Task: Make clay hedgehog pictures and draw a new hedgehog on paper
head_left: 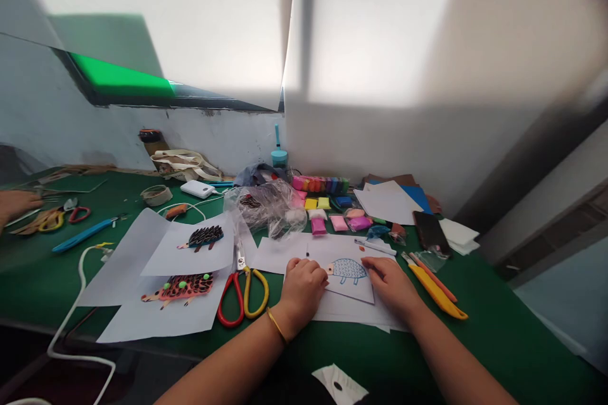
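Observation:
A sheet of white paper with a blue-outlined hedgehog drawing (348, 270) lies in front of me; its face patch is peach-coloured. My left hand (303, 285) rests on the paper by the hedgehog's nose, fingers curled together. Whatever they may hold is hidden. My right hand (392, 285) lies at the drawing's right side, its fingers stretched out and touching the paper. A small black bit (308, 255) sits on the paper just above my left hand. A small orange-brown bit (361, 249) and a white pen (375, 247) lie above the drawing.
Red-and-yellow-handled scissors (243, 294) lie left of my left hand, beside hedgehog pictures (185, 288). Bagged coloured clay (318, 226) stands behind the paper. On the right are a yellow cutter (434, 288) and a dark phone (431, 233). Another person's hand (19, 204) is at far left.

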The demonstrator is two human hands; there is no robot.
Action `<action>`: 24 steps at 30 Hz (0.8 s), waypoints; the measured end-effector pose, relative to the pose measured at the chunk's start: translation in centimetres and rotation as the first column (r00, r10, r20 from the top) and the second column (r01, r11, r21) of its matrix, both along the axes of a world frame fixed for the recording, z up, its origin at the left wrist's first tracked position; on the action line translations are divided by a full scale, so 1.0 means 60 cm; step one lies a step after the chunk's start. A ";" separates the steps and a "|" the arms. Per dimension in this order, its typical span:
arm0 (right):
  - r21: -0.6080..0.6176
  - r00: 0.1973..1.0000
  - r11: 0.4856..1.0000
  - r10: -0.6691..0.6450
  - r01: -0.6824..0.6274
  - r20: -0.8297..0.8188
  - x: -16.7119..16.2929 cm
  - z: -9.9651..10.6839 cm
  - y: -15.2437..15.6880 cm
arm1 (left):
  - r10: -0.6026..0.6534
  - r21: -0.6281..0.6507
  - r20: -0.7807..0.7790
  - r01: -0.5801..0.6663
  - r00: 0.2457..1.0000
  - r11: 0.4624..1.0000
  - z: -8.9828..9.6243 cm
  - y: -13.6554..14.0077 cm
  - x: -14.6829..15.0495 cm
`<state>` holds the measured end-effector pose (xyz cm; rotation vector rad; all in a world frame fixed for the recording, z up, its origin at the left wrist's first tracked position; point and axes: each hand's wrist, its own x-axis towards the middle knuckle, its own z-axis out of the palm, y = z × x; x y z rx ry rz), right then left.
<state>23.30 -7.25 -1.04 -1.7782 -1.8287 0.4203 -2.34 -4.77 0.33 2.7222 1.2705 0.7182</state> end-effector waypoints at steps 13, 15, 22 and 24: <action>-0.004 1.000 1.000 -0.005 0.005 0.013 0.000 0.003 0.001 | 0.039 -0.010 -0.051 -0.040 0.998 0.999 -0.002 -0.008 -0.014; -0.005 1.000 1.000 -0.007 0.007 0.012 0.000 0.004 0.001 | 0.019 -0.006 -0.067 -0.019 0.998 1.000 0.002 -0.012 -0.019; 0.001 1.000 1.000 -0.008 0.008 -0.004 0.001 0.002 0.000 | -0.042 0.082 -0.139 0.053 0.989 0.995 0.010 -0.031 -0.025; 0.007 1.000 1.000 -0.005 0.005 -0.001 0.002 0.000 0.000 | -0.054 0.093 -0.161 0.070 0.985 0.993 0.012 -0.034 -0.022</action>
